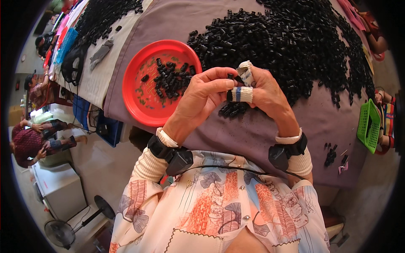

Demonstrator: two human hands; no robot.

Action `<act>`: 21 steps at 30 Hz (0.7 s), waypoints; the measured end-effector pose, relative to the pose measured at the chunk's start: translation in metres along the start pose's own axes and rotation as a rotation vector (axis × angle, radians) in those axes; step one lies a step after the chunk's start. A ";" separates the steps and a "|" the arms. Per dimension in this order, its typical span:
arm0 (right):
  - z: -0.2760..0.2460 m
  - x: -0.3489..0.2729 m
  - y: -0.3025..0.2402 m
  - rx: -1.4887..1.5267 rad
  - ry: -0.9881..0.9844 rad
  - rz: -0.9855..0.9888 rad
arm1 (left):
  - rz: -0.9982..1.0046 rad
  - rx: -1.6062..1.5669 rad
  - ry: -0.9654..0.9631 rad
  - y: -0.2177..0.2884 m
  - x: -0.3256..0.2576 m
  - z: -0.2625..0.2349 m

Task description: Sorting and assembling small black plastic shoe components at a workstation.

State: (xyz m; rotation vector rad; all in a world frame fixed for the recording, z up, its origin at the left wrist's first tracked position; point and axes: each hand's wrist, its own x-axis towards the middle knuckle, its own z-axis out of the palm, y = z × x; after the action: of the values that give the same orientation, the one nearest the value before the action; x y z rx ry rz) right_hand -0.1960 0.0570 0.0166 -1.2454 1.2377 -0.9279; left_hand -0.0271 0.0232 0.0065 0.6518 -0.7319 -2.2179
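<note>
My left hand (pixel 204 95) pinches a small black plastic part (pixel 230 77) between thumb and fingertips. Against it works my right hand (pixel 270 90), closed, with white knitted covers (pixel 242 94) on its thumb and a finger. A thin, dark, blade-like edge shows at those fingertips; the rest is hidden. Both hands are above the near edge of a large heap of black parts (pixel 253 42). Left of them stands a round red tray (pixel 135 99) with a smaller pile of the same parts (pixel 171 80) in it.
A mauve cloth (pixel 219 135) covers the table. More black parts (pixel 331 156) lie loose at the right near corner, by a green basket (pixel 369 126). Another heap (pixel 99 21) is at the far left. People sit around; a fan (pixel 61 233) stands at the lower left.
</note>
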 end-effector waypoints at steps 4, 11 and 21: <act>0.005 0.001 0.000 -0.032 0.018 -0.064 | 0.009 0.037 0.060 0.000 0.001 -0.003; 0.006 0.006 0.003 -0.065 0.007 0.060 | 0.036 -0.004 0.068 0.001 0.001 -0.013; 0.010 0.005 0.000 -0.141 0.028 -0.041 | 0.014 -0.063 0.036 0.000 -0.001 -0.013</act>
State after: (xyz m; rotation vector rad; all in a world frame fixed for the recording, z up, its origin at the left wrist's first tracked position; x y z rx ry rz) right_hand -0.1854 0.0541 0.0152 -1.3774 1.3228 -0.9029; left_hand -0.0183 0.0204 -0.0022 0.6520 -0.6443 -2.2008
